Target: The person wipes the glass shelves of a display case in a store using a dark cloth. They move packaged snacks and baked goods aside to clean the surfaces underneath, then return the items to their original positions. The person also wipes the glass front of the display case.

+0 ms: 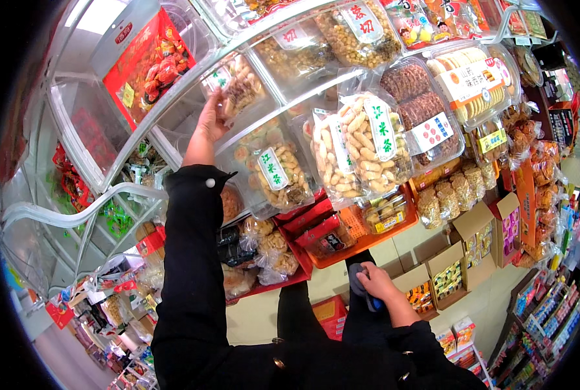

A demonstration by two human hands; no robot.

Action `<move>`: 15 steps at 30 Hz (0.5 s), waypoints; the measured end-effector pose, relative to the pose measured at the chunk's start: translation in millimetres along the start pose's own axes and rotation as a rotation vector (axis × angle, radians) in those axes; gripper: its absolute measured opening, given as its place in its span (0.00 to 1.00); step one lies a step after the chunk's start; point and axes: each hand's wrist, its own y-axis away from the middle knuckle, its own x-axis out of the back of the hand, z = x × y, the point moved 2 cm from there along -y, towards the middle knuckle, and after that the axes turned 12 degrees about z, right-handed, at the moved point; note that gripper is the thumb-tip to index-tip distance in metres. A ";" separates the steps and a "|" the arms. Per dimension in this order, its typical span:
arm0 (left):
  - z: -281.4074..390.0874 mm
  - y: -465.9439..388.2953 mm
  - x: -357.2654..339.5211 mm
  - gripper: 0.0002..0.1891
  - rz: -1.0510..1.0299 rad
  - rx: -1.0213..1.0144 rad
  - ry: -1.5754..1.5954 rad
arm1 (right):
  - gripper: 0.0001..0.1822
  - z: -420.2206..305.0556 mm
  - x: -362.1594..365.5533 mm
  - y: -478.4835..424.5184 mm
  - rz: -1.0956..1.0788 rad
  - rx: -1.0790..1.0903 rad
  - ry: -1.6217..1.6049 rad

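Observation:
My left hand point(213, 119) reaches up into a clear display bin and has its fingers on a transparent bag of finger-shaped snacks point(241, 90) with a green-lettered label. Low at my right side, my right hand point(377, 281) is closed on a bunched grey-blue cloth point(360, 287). In front of me, a similar labelled bag point(275, 170) lies in the bin below. To its right, bags of pale stick-shaped snacks point(375, 134) lean beside a clear plastic box of dark red rounds point(419, 107).
Metal-edged clear dividers point(146, 131) cross the left side. An orange basket point(402, 229) and a red crate point(299, 270) of packets stand below the bins. Open cardboard boxes point(458, 258) of small packs stand on the floor at right, near shelves of packaged goods point(545, 312).

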 end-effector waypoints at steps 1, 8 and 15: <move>1.9 5.5 -3.3 0.16 -0.043 -0.030 0.095 | 0.21 -4.4 -3.7 -0.9 0.011 0.034 -0.009; 7.0 48.1 27.7 0.18 -0.336 -0.013 0.532 | 0.21 -27.5 -36.6 8.8 -0.080 0.133 -0.021; -80.7 203.8 64.4 0.30 -0.549 -0.020 0.275 | 0.20 -45.8 -44.9 26.6 -0.092 0.143 0.036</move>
